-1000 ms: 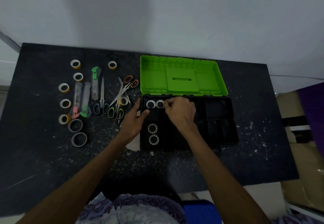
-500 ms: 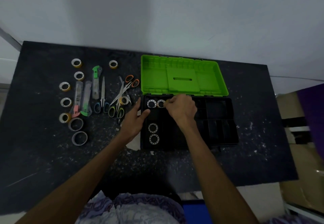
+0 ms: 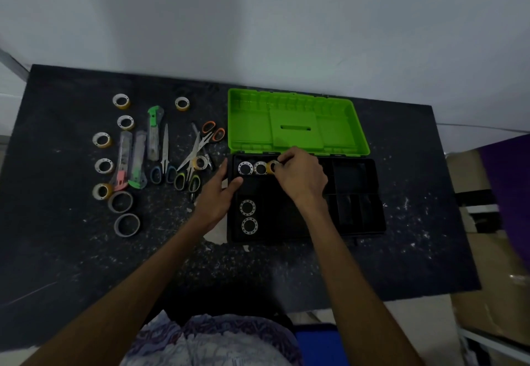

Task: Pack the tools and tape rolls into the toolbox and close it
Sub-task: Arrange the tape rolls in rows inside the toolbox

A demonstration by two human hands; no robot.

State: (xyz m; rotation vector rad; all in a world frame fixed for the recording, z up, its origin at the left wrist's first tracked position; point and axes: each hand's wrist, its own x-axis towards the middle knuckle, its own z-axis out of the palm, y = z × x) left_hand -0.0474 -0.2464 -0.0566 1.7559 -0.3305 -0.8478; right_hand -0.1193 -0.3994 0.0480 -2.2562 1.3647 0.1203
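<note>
The scene is dim and bluish, lit softly from above, with no hard shadows. The green lid (image 3: 295,125) is the brightest area; the black tray (image 3: 355,193) loses its dividers in darkness. Wide-angle distortion bends the table edges (image 3: 456,222). The near corners are soft and smeared.

— Looks like a small workshop?
— Yes. Dark, scratched table (image 3: 401,251) with white paint specks, scissors (image 3: 164,153) and tape rolls (image 3: 120,101) laid out, bare wall, cardboard boxes (image 3: 493,279) beside.
</note>
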